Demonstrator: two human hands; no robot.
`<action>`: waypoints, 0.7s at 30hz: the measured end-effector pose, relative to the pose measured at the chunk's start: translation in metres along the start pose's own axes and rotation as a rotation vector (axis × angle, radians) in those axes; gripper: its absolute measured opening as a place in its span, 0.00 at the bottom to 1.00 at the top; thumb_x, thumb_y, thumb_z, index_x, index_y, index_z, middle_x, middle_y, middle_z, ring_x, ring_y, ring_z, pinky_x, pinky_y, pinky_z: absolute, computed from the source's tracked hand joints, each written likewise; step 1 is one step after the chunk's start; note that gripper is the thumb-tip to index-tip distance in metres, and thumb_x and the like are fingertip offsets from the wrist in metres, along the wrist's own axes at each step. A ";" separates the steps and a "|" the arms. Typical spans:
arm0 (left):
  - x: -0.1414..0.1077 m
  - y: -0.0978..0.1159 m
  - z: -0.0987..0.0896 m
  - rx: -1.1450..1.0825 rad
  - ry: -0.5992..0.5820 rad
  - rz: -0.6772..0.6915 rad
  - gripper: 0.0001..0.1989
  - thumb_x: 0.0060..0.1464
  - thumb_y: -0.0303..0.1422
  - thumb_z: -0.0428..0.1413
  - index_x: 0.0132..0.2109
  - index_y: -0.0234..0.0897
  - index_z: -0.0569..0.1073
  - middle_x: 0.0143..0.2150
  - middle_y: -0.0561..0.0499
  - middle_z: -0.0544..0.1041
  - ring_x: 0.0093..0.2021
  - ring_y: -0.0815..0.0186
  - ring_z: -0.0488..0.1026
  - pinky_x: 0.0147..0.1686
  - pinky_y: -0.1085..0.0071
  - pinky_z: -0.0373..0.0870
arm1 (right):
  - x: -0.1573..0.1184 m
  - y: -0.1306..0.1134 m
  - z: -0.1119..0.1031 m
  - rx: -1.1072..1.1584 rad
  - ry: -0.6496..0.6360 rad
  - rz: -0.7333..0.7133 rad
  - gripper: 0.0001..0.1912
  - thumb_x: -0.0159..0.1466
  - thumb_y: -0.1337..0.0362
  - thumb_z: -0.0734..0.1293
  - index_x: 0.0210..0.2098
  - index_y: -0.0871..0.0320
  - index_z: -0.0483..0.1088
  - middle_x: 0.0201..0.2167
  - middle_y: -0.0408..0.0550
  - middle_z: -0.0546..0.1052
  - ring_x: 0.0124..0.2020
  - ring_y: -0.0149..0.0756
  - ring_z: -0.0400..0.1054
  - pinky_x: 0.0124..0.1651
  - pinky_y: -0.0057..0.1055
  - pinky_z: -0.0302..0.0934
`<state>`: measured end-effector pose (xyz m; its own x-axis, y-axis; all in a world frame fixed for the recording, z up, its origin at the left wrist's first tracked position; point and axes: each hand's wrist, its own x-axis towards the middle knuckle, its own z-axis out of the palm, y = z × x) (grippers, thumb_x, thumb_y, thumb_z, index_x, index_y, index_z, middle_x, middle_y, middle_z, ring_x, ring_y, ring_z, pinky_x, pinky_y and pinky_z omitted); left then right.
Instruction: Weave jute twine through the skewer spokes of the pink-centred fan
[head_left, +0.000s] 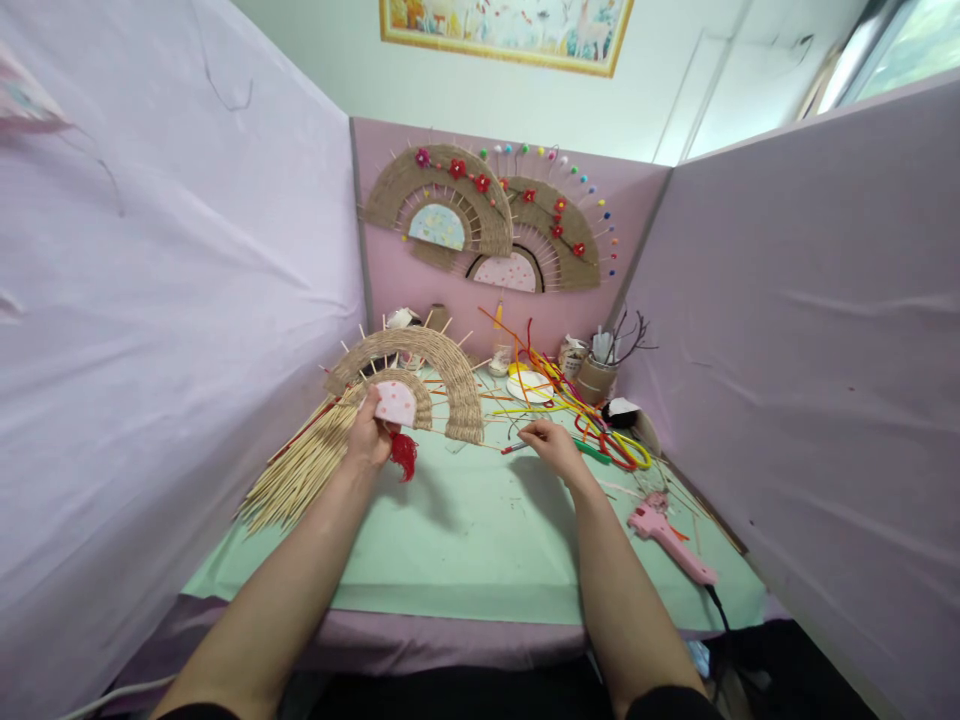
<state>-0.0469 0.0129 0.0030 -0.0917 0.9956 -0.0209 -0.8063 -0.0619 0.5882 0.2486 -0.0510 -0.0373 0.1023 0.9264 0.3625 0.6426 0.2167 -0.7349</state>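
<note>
My left hand (367, 432) grips a half-round woven fan (450, 375) by its pink dotted centre piece (396, 402), holding it up over the table. The fan has bands of twine wound through thin sticks, whose bare ends poke out along the top. A red tassel (403, 456) hangs below that hand. To the right of the fan's lower corner, my right hand (553, 447) is pinched closed near a thin red and grey pen-like piece (514, 448). Whatever lies between those fingertips is too small to make out.
A bundle of thin sticks (300, 465) lies at the left. Coloured pipe cleaners (630, 452) and a white plate (530, 387) are at the back right. A pink glue gun (675, 545) rests at the right. Two decorated fans (382, 195) hang on the back panel.
</note>
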 end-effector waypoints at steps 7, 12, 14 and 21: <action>-0.005 -0.003 0.001 0.007 -0.037 -0.066 0.08 0.52 0.35 0.57 0.33 0.33 0.72 0.26 0.53 0.76 0.23 0.73 0.73 0.25 0.79 0.70 | -0.002 -0.004 0.000 0.002 0.001 -0.086 0.07 0.51 0.60 0.68 0.26 0.57 0.71 0.33 0.47 0.74 0.40 0.40 0.67 0.46 0.36 0.58; -0.008 -0.009 0.000 0.079 -0.123 -0.108 0.07 0.50 0.34 0.59 0.33 0.33 0.72 0.26 0.53 0.76 0.25 0.71 0.74 0.27 0.76 0.73 | -0.009 -0.023 -0.001 0.146 -0.086 -0.106 0.29 0.48 0.57 0.72 0.49 0.53 0.68 0.51 0.50 0.70 0.53 0.43 0.62 0.55 0.41 0.55; -0.010 -0.013 -0.002 0.117 -0.156 -0.126 0.08 0.49 0.33 0.60 0.33 0.33 0.72 0.26 0.53 0.76 0.25 0.71 0.74 0.27 0.75 0.73 | -0.011 -0.031 0.000 0.311 -0.104 -0.146 0.30 0.52 0.55 0.70 0.53 0.51 0.64 0.56 0.50 0.67 0.58 0.43 0.58 0.58 0.41 0.52; -0.012 -0.024 -0.005 0.170 -0.207 -0.163 0.09 0.45 0.33 0.63 0.32 0.33 0.72 0.25 0.52 0.76 0.25 0.70 0.73 0.28 0.75 0.73 | -0.014 -0.042 0.010 0.707 -0.113 -0.141 0.28 0.55 0.54 0.68 0.54 0.48 0.63 0.54 0.49 0.68 0.53 0.43 0.63 0.45 0.36 0.64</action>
<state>-0.0295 0.0025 -0.0150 0.1658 0.9857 0.0291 -0.6901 0.0949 0.7175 0.2131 -0.0704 -0.0174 -0.0487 0.8929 0.4477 -0.0037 0.4480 -0.8940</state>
